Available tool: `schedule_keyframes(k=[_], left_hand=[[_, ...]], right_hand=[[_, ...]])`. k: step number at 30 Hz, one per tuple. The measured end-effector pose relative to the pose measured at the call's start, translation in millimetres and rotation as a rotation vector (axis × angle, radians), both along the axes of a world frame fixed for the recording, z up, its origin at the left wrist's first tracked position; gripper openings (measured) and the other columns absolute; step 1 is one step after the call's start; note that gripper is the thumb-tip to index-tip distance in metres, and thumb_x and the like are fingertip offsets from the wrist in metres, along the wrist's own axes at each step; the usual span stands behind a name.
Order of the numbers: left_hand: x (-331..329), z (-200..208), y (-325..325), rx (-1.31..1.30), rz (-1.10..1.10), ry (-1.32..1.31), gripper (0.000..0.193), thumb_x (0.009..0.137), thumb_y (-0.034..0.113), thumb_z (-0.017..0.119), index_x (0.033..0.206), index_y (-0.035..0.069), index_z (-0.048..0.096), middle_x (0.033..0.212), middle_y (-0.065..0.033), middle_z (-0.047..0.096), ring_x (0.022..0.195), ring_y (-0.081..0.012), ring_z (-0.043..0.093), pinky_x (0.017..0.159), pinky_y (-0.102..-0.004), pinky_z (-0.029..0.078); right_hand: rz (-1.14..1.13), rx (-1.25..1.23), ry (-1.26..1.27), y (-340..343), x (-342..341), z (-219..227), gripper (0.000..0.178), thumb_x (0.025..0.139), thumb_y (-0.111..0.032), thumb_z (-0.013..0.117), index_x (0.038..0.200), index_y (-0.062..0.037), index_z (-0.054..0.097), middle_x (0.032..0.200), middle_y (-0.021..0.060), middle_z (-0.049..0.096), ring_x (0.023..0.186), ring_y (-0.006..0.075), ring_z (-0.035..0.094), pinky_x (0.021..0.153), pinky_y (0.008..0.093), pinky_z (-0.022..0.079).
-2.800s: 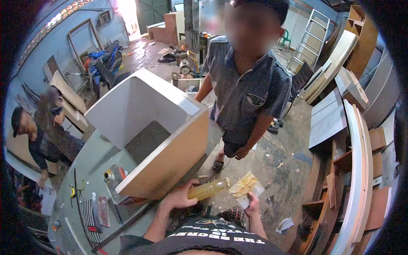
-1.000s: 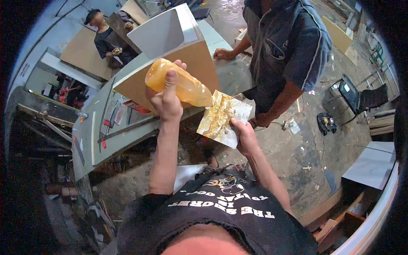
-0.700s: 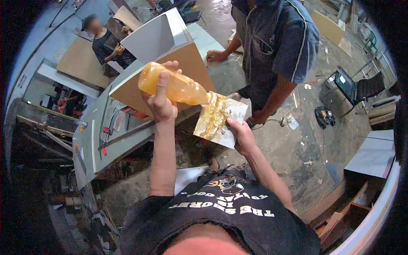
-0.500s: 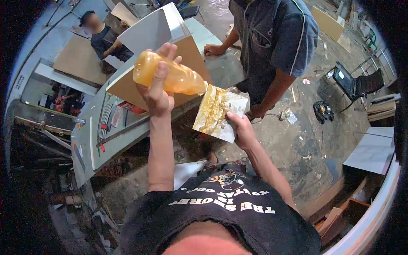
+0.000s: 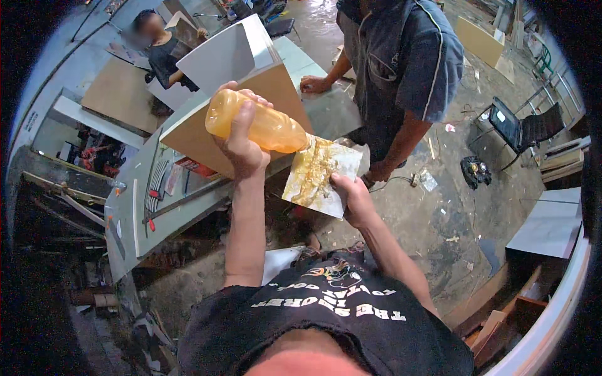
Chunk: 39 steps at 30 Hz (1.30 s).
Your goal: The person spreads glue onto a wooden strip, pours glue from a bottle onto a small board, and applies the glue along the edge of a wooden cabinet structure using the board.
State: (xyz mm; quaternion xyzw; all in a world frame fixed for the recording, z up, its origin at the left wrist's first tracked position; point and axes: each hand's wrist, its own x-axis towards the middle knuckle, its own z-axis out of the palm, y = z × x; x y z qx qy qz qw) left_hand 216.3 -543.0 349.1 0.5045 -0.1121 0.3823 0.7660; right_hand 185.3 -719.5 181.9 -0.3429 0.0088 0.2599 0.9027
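Observation:
My left hand (image 5: 243,147) is wrapped round a plastic bottle (image 5: 266,128) of cloudy amber liquid. The bottle lies tilted, its mouth pointing down to the right at the top edge of a small white square panel (image 5: 301,188). Wet yellow-brown glue (image 5: 318,164) is smeared over much of that panel's upper face. My right hand (image 5: 356,200) grips the panel by its lower right side, thumb on top and fingers hidden beneath.
A workbench (image 5: 128,207) with a brown board (image 5: 210,135) and hand tools stands left. Across from me a co-worker (image 5: 401,69) leans a hand on the bench; another person (image 5: 169,56) is farther back left. A black chair (image 5: 542,122) stands right on the littered floor.
My left hand and the bottle have shifted a little right and down. The white panel has moved slightly left and down with my right hand.

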Motion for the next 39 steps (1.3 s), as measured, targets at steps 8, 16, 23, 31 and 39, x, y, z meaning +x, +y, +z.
schedule_keyframes(k=[8,16,23,31,39], left_hand=[[2.0,-14.9,5.5,0.110,0.105,0.164,0.046,0.089,0.020,0.064,0.130,0.004,0.054,0.087,-0.0094,0.065,0.076,-0.0243,0.067,0.074,-0.0408,0.058],[11.7,-20.3,11.1,-0.022,0.283,0.174,0.038,0.076,0.015,0.073,0.108,-0.003,0.066,0.103,-0.0113,0.067,0.086,-0.0190,0.065,0.078,-0.0330,0.056],[10.7,-13.9,20.8,0.150,0.385,0.153,0.039,0.078,0.023,0.074,0.108,-0.001,0.067,0.098,-0.0092,0.066,0.085,-0.0191,0.065,0.075,-0.0353,0.056],[6.1,0.5,16.9,0.020,0.356,0.260,0.050,0.085,0.044,0.069,0.115,0.006,0.059,0.080,-0.0074,0.059,0.067,-0.0199,0.060,0.063,-0.0356,0.052],[16.0,-9.0,28.7,0.099,0.431,0.184,0.055,0.083,0.049,0.072,0.111,0.004,0.059,0.077,-0.0052,0.057,0.064,-0.0159,0.057,0.058,-0.0309,0.048]], right_hand=[[0.026,-0.041,-0.038,-4.7,4.2,-11.1,0.035,0.096,-0.020,0.065,0.123,0.0030,0.062,0.113,0.0092,0.070,0.098,0.0186,0.069,0.089,0.0341,0.055],[0.056,-0.065,-0.054,-5.7,2.9,-2.0,0.035,0.097,-0.020,0.063,0.122,0.0045,0.063,0.113,0.0094,0.071,0.098,0.0182,0.068,0.089,0.0338,0.054],[0.038,-0.012,-0.065,-4.6,2.3,-0.2,0.035,0.097,-0.019,0.062,0.123,0.0043,0.063,0.112,0.0090,0.070,0.097,0.0176,0.068,0.088,0.0336,0.054],[0.062,-0.026,-0.122,-7.5,2.7,-2.6,0.034,0.098,-0.019,0.063,0.123,0.0023,0.064,0.112,0.0072,0.071,0.098,0.0152,0.066,0.089,0.0319,0.053],[0.031,-0.077,-0.114,-6.2,2.2,-3.1,0.034,0.096,-0.020,0.066,0.122,0.0023,0.065,0.111,0.0070,0.071,0.097,0.0145,0.066,0.089,0.0314,0.052]])
